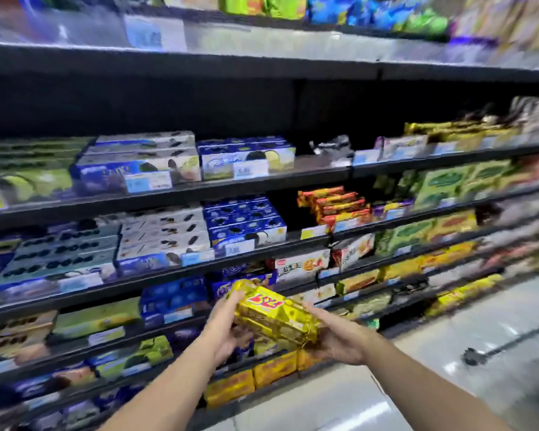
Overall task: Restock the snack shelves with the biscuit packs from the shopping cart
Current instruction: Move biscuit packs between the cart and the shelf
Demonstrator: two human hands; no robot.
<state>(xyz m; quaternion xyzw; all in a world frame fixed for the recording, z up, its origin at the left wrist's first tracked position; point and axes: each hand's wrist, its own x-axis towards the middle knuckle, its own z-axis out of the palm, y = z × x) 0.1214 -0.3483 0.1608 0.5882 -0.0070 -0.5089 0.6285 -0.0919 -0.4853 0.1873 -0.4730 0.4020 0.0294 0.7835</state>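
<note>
Both hands are out in front of the snack shelves with a yellow foil biscuit pack [276,315] carried between them. The left hand [227,329] has its fingers [235,298] curled over the pack's far end and its palm beneath, while the right hand [336,335] cups the near end from below, fingers spread along the crinkled wrapper. So both sets of fingers are closed around the same pack, which sits tilted, its red lettering facing up and away from the person.

Beyond the left fingers are blue boxes of sandwich cookies [175,301]. Below the fingers on both sides, on the bottom shelf, stand yellow-orange biscuit packs [252,379]. Up and to the right of the right fingers, well apart, lies a stack of gold-wrapped packs [442,129] on a higher shelf that looks like the same kind, though blur keeps me from being sure. The cart itself I cannot make out; only a dark wheeled frame [511,346] shows at the right edge on the floor.

My worry is the wrapper: foil is slick, and the right hand supports more than it grips, so a quick lift could let the pack slide off. The view is smeared by head motion, and picking a slot in a hurry could land it among the wrong brand, or knock neighbouring boxes off the shelf lip.
</note>
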